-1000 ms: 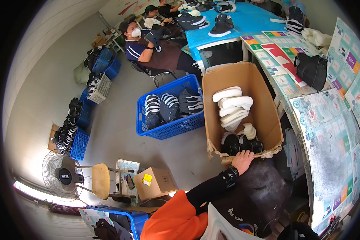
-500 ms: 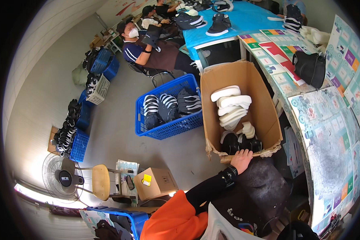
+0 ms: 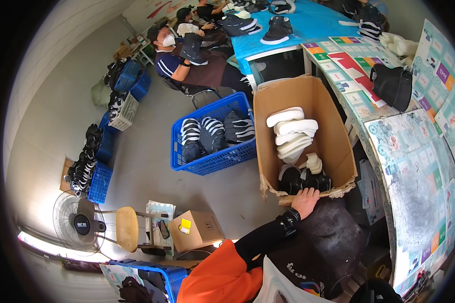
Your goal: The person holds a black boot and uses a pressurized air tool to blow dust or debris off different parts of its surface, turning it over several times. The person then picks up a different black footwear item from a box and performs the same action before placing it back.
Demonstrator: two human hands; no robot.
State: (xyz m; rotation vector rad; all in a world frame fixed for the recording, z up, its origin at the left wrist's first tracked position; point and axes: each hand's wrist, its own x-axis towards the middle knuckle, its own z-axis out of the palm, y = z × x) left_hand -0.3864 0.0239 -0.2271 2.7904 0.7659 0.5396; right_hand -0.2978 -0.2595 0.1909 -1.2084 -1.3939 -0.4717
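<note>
My left hand (image 3: 306, 203), at the end of a black sleeve, is closed over the near torn rim of a tall open cardboard box (image 3: 338, 146). Its fingers curl over the rim toward the inside. Just beyond them, black shoes (image 3: 290, 179) lie in the bottom of the box. A stack of white shoe soles (image 3: 292, 135) leans farther back, and a smaller cluster of white soles (image 3: 313, 163) sits next to the shoes. My right hand is out of the picture.
A blue basket (image 3: 215, 166) of black-and-white shoes touches the box's left side. A paper-covered bench (image 3: 409, 171) runs along the right, bearing a black shoe upper (image 3: 392, 87). A co-worker (image 3: 207, 76) sits beyond, beside a blue table (image 3: 308, 20). A fan (image 3: 81, 224) stands lower left.
The seated co-worker has turned the black shoe in their hands more upright. My left hand has stayed on the box rim.
</note>
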